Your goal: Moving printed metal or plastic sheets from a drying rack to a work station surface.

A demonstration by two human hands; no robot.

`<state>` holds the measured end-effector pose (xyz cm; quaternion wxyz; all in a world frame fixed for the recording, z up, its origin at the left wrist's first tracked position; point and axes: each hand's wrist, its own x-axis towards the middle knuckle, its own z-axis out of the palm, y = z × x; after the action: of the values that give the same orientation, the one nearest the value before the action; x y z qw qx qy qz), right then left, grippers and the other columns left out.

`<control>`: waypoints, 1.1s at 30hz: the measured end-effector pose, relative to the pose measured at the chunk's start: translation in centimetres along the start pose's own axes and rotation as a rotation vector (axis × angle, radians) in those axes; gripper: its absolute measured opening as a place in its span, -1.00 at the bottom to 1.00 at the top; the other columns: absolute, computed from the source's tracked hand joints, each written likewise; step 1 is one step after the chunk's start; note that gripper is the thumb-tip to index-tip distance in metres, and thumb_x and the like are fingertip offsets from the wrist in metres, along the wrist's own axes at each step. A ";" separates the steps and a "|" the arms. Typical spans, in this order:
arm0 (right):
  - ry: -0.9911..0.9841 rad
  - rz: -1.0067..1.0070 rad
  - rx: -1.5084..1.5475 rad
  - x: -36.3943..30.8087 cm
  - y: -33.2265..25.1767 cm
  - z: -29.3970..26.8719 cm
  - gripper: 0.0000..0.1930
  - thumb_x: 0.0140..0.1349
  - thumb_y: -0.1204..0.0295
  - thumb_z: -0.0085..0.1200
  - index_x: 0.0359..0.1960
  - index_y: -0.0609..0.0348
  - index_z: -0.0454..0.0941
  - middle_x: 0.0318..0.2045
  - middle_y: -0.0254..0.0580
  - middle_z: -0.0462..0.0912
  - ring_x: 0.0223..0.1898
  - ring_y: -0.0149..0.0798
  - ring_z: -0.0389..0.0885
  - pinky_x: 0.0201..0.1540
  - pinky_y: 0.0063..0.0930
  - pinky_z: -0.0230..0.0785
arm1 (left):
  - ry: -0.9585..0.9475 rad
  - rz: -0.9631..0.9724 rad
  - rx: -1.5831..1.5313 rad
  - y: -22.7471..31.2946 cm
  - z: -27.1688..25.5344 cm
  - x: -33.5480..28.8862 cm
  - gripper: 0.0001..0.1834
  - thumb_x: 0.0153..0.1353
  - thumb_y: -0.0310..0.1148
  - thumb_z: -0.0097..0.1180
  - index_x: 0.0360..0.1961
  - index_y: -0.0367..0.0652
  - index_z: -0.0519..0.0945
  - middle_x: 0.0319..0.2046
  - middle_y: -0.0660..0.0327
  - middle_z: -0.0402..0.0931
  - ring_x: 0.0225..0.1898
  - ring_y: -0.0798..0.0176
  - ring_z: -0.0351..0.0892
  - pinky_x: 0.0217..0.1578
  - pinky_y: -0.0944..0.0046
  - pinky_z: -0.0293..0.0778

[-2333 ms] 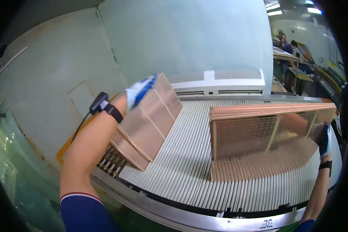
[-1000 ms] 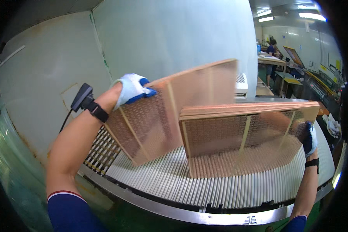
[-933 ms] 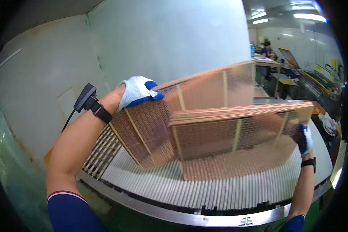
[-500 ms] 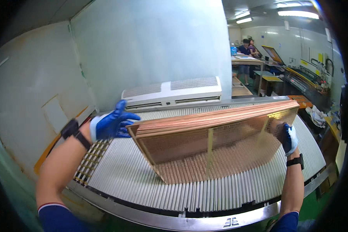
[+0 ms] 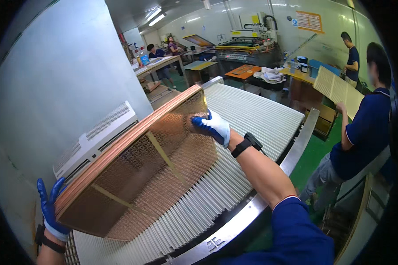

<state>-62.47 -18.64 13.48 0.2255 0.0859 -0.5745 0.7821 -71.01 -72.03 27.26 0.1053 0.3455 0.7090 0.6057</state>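
A thick stack of copper-coloured circuit board panels (image 5: 137, 172) stands tilted on its long edge on a ribbed roller bed (image 5: 256, 108). Its front panel carries a fine repeated pattern crossed by pale strips. My right hand (image 5: 213, 128), in a white glove with blue-coated fingers, grips the stack's right end, the thumb on the front face and other fingers partly hidden behind. At the opposite end my left hand (image 5: 53, 210), gloved alike, rests against the short edge with its fingers stretched upward and spread.
A white vented unit (image 5: 97, 137) lies behind the stack by the pale wall. The bed's metal rim (image 5: 234, 225) curves along the near side. On the right, a co-worker (image 5: 362, 119) holds a pale panel (image 5: 339, 92). Tables, a machine (image 5: 247, 44) and other people are farther back.
My view has swung to the right, bringing the co-worker into sight. The stack now appears slanted and farther left. My left hand has come against its end with fingers pointing up; the right keeps its grip.
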 end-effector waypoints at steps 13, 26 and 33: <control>0.009 0.102 -0.098 0.4 -1.1 0.9 -0.59 0.19 0.29 0.28 0.00 0.16 0.45 -0.25 -0.45 0.52 -0.26 -0.57 0.45 -0.17 -0.63 0.39 | 0.307 -0.183 -0.322 1.6 3.1 -1.3 -0.30 0.32 0.25 -0.17 0.01 -0.22 0.54 -0.05 0.04 0.58 0.02 0.08 0.54 0.08 0.14 0.43; 0.069 0.074 -0.126 -0.4 4.6 -2.9 -0.67 0.27 0.19 0.18 -0.16 0.23 0.54 -0.31 -0.46 0.55 -0.28 -0.54 0.41 -0.19 -0.58 0.31 | 0.565 -0.289 -0.471 -1.8 0.7 2.5 -0.53 0.37 0.07 -0.12 -0.29 -0.11 0.62 -0.35 0.20 0.63 -0.27 0.24 0.59 -0.17 0.27 0.47; 0.066 -0.084 -0.302 -1.5 3.8 -2.5 -0.68 0.24 0.26 0.20 -0.22 0.34 0.58 -0.44 -0.39 0.58 -0.38 -0.54 0.42 -0.28 -0.57 0.35 | 0.785 -0.139 -0.439 -5.2 -3.3 1.0 -0.58 0.34 0.00 -0.09 -0.42 -0.12 0.55 -0.50 0.22 0.55 -0.35 0.25 0.55 -0.21 0.28 0.44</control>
<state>-62.51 -17.57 8.76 0.2872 0.0495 -0.6739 0.6789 -75.51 -74.12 23.44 -0.0602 0.0106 0.5714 0.8184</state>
